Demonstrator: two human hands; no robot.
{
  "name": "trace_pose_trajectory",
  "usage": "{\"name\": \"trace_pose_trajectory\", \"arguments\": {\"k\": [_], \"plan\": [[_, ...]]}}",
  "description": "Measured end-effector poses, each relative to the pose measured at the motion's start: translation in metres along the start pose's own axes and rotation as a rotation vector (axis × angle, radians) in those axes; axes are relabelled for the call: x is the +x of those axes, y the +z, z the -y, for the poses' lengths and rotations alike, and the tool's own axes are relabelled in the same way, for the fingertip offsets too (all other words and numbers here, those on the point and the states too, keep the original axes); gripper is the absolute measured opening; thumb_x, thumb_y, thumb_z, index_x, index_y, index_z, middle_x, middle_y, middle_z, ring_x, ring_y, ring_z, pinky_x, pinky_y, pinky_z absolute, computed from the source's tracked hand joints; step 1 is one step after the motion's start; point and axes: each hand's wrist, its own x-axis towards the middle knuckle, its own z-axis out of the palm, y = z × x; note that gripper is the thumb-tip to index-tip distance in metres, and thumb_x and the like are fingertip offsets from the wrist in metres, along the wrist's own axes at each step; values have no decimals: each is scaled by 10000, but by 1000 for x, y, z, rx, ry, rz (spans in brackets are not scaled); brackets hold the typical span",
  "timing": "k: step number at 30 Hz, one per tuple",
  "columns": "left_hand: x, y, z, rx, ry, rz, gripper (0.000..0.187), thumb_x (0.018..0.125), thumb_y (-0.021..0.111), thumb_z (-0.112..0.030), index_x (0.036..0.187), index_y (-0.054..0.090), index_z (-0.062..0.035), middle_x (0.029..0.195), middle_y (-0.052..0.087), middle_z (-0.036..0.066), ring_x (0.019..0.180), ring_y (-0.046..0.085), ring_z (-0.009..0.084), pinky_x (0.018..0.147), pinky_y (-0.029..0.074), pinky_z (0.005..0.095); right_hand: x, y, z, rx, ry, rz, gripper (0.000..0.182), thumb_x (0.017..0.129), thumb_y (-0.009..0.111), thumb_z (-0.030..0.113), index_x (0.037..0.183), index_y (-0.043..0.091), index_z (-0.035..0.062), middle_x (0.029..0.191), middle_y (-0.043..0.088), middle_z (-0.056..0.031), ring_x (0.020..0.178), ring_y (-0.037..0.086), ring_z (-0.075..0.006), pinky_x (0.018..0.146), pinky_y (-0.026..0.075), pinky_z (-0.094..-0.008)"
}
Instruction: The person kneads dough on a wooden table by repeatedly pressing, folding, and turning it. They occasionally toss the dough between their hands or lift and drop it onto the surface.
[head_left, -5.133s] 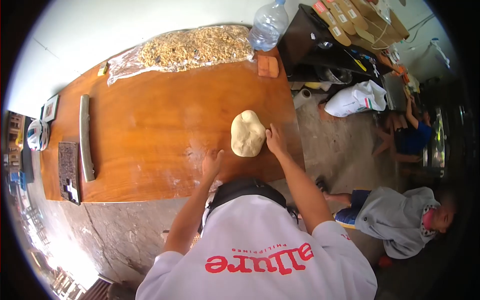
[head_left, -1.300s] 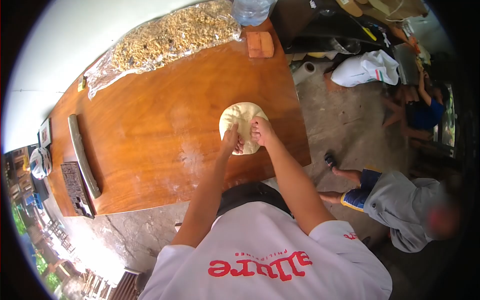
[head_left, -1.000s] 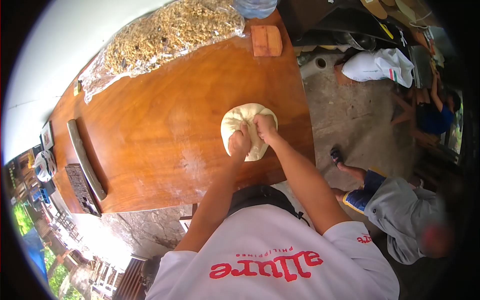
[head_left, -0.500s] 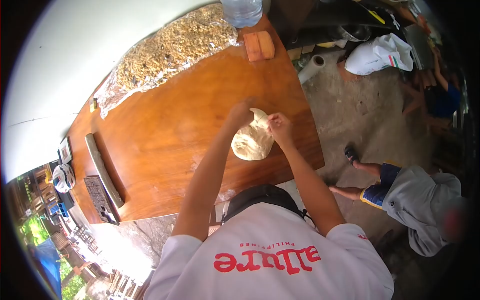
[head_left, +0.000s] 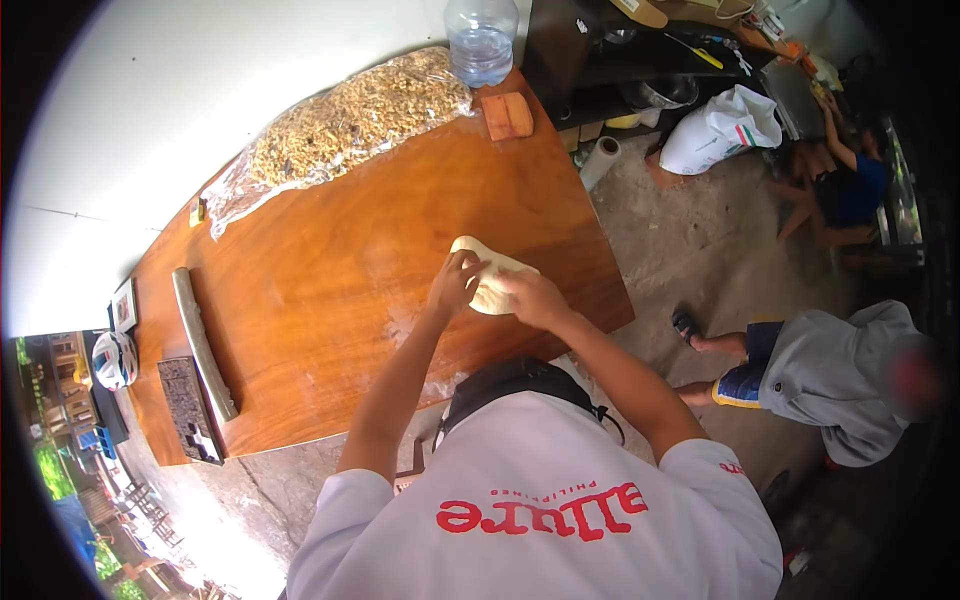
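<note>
A lump of pale dough rests on the wooden table near its front right part, its far side folded over into a flatter, longer shape. My left hand is at the dough's left edge, fingers bent and gripping it. From the right, my right hand presses onto the near right side, its fingers closed over the dough and partly hidden. Flour smudges show on the wood nearby.
The wooden table carries a plastic-wrapped grainy mass, a water jug, a wooden block, a long rod and a dark patterned board. A person in grey stands right; another in blue is farther back.
Both hands have come nearer to me and changed grip; the round dough is now folded and narrower. My view has tilted slightly, and the person in grey has shifted a little.
</note>
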Motion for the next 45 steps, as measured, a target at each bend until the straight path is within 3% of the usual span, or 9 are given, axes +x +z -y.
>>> {"name": "trace_pose_trajectory", "arguments": {"k": [6,11,22,32,34,35,39,42,45], "plan": [[22,12,-19,-287,-185,-387,378,829,540,-22,1185,651,-81,1277,563,130,1182,525,341,996,434,434,72,44,-36,90,321,-455,328,921,529,191,1213,591,55,1284,588,-167,1215,516,-354,1012,410,-435],[40,15,-11,16,-106,-262,469,979,385,-274,1383,484,-57,1451,442,143,1412,300,359,1182,218,457,58,77,1,-326,313,-308,427,951,473,273,1277,543,7,1362,528,-179,1279,471,-352,1053,363,-492],[102,36,45,121,-117,-164,560,905,346,-370,1402,510,-173,1445,466,121,1376,367,346,1174,154,521,119,52,-56,-508,349,-283,541,897,467,366,1356,533,86,1415,470,-163,1325,410,-352,1085,301,-511],[152,33,63,250,-509,-244,632,945,435,-549,1451,428,-170,1552,280,184,1451,211,368,1188,158,482,189,22,-105,-379,351,-363,268,894,539,306,973,658,80,807,616,-81,859,602,-260,787,458,-391],[119,29,50,209,-375,-89,661,890,544,-554,1410,473,-152,1479,400,208,1382,372,347,1126,314,468,179,11,-135,740,385,-281,279,914,519,293,942,654,50,823,643,-76,822,604,-208,753,470,-344],[108,11,31,221,-363,-95,661,890,544,-554,1410,473,-152,1479,400,208,1382,372,347,1126,314,468,169,4,-138,818,256,-568,231,919,537,217,904,652,17,852,659,-71,830,599,-178,745,475,-327],[62,-7,6,109,-851,217,707,766,718,-553,1189,589,-2,1044,691,213,903,698,333,760,573,452,110,3,-141,611,474,-556,193,881,619,158,961,660,-12,913,658,-93,854,604,-196,798,483,-346],[12,15,-11,-614,-1070,204,544,811,729,-462,973,670,53,757,699,190,493,666,239,390,524,285,82,35,-118,125,214,-366,317,849,683,208,1116,638,44,1098,624,-166,1059,574,-350,905,473,-430],[-26,41,-12,-559,-1120,98,516,826,726,-431,1016,672,46,777,704,181,619,702,253,522,569,333,75,34,-61,285,300,-235,361,834,678,168,1166,602,47,1166,602,-162,1124,543,-362,953,453,-443]]}}
